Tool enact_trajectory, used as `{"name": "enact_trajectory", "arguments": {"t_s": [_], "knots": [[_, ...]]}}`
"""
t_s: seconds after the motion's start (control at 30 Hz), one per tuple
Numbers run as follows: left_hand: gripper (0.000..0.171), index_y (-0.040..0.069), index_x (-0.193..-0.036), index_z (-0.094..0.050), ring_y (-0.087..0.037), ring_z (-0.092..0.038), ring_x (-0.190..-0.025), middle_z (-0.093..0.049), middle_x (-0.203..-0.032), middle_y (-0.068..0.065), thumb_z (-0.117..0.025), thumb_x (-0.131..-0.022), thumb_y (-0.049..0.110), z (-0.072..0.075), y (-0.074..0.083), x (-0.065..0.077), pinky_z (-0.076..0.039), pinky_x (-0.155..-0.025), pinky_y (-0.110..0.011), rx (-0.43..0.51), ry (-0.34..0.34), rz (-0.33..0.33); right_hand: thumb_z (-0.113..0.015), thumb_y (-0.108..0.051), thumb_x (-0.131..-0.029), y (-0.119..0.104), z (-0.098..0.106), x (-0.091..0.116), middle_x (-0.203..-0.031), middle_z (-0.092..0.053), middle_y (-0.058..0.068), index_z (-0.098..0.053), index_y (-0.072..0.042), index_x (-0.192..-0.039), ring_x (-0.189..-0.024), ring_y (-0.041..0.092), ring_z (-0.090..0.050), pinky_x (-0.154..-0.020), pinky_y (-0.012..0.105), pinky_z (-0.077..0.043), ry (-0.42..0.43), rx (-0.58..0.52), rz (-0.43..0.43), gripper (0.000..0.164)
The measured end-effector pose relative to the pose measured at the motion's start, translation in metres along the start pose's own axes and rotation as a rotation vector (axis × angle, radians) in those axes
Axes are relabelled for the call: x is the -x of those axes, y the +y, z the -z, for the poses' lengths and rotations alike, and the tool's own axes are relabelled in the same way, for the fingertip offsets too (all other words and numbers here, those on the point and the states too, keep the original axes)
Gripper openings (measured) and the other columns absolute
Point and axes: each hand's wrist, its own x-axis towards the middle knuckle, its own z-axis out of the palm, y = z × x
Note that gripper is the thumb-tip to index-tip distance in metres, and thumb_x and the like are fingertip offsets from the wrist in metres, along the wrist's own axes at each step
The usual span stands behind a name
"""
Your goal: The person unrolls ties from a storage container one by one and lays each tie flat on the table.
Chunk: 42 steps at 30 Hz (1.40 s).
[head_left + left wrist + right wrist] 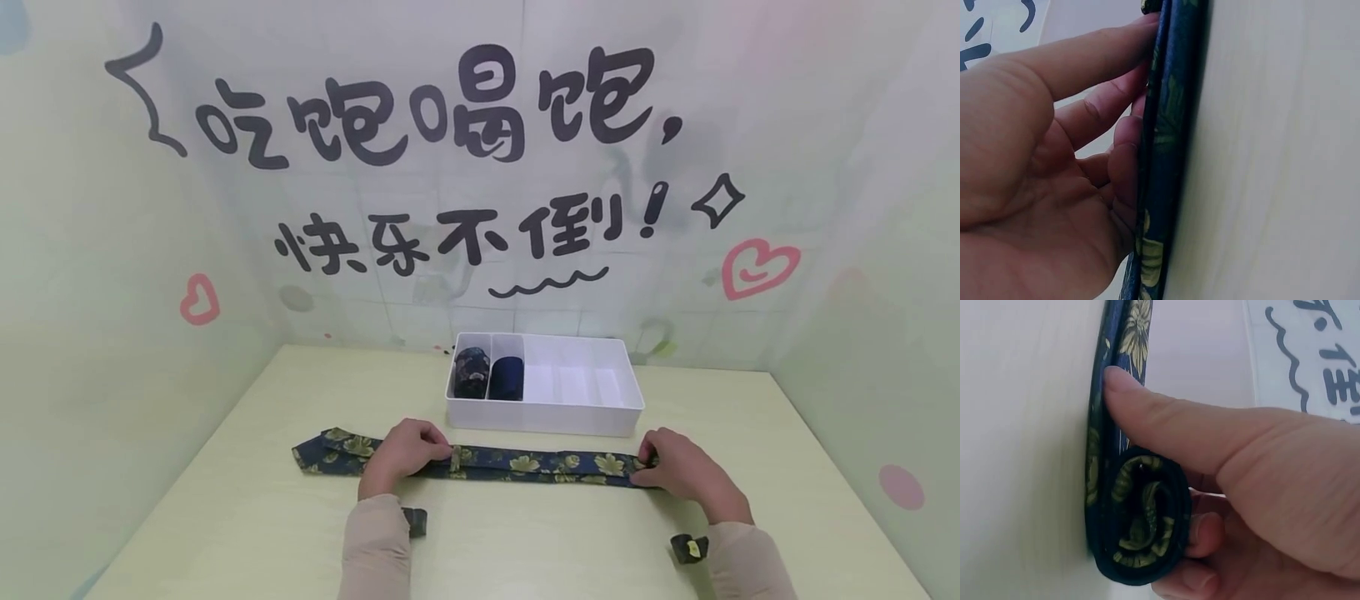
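A navy necktie (525, 462) with yellow-green flowers lies stretched sideways across the table, its wide pointed end at the left. My left hand (408, 454) pinches it left of its middle, thumb and fingertips meeting at the far edge by a small loop. At the other end, my right hand (686, 475) grips a coil of the tie. The right wrist view shows this roll (1175, 494) end-on, fingers curled behind it. The right thumb (1172, 419) presses on the flat strip just ahead of the roll.
Behind the tie stands a white divided tray (540, 417). Its two left compartments hold a dark patterned roll (472, 372) and a plain navy roll (507, 377). The pale table (525, 550) meets printed walls at the back and sides. Small dark devices sit at both wrists.
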Motion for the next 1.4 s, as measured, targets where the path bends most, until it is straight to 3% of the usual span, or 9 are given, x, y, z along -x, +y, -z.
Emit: {"name": "enact_trajectory", "arguments": {"t_s": [0.33,0.53,0.7,0.87,1.1,1.4], "knots": [[0.007,0.015,-0.09,-0.074,-0.018,-0.058,-0.079,-0.07,-0.092,-0.002,-0.075,-0.092,0.021,-0.001,-0.001,-0.001,-0.047,-0.07,-0.034,-0.006,0.001,0.003,-0.076,-0.014,-0.088,0.014,0.008,0.001,-0.098,-0.065,0.004,-0.063,-0.01,-0.097,-0.086,0.018,-0.054,-0.073,0.033,-0.043,-0.024,-0.082,0.01,0.016],[0.007,0.015,-0.089,-0.074,-0.018,-0.058,-0.079,-0.07,-0.091,-0.001,-0.075,-0.092,0.021,-0.001,-0.001,-0.001,-0.047,-0.07,-0.034,-0.004,0.001,0.0,-0.072,-0.017,-0.091,0.024,0.019,0.006,-0.099,-0.065,0.005,-0.064,-0.008,-0.104,-0.084,0.018,-0.054,-0.071,0.033,-0.044,-0.038,-0.123,0.006,0.017],[0.006,0.015,-0.09,-0.075,-0.018,-0.058,-0.078,-0.07,-0.091,-0.001,-0.075,-0.092,0.021,-0.001,0.0,-0.001,-0.047,-0.07,-0.034,0.0,0.0,-0.004,-0.07,-0.018,-0.091,0.034,0.03,0.012,-0.099,-0.065,0.005,-0.065,-0.006,-0.106,-0.082,0.017,-0.053,-0.07,0.033,-0.044,-0.027,-0.12,-0.001,0.02],[0.006,0.015,-0.089,-0.075,-0.018,-0.058,-0.078,-0.07,-0.09,-0.001,-0.075,-0.092,0.02,-0.001,0.0,-0.001,-0.047,-0.07,-0.034,0.001,0.002,-0.009,-0.064,-0.009,-0.09,0.048,0.04,0.016,-0.1,-0.066,0.009,-0.066,-0.001,-0.109,-0.086,0.018,-0.055,-0.071,0.034,-0.046,-0.009,-0.091,-0.025,0.02],[0.006,0.015,-0.09,-0.074,-0.018,-0.058,-0.078,-0.07,-0.091,-0.001,-0.075,-0.092,0.021,-0.001,0.001,-0.001,-0.047,-0.071,-0.034,0.002,0.001,-0.007,-0.057,0.001,-0.088,0.068,0.037,0.018,-0.098,-0.066,0.014,-0.065,0.005,-0.108,-0.087,0.023,-0.056,-0.072,0.035,-0.047,-0.022,-0.111,-0.128,0.023],[0.006,0.015,-0.09,-0.075,-0.018,-0.058,-0.078,-0.07,-0.091,-0.002,-0.074,-0.093,0.02,0.0,0.001,-0.001,-0.048,-0.071,-0.034,0.003,0.002,-0.013,-0.058,-0.001,-0.088,0.069,0.036,0.016,-0.096,-0.066,0.013,-0.065,0.004,-0.105,-0.084,0.022,-0.056,-0.07,0.034,-0.046,-0.007,-0.086,-0.108,0.02]]}}
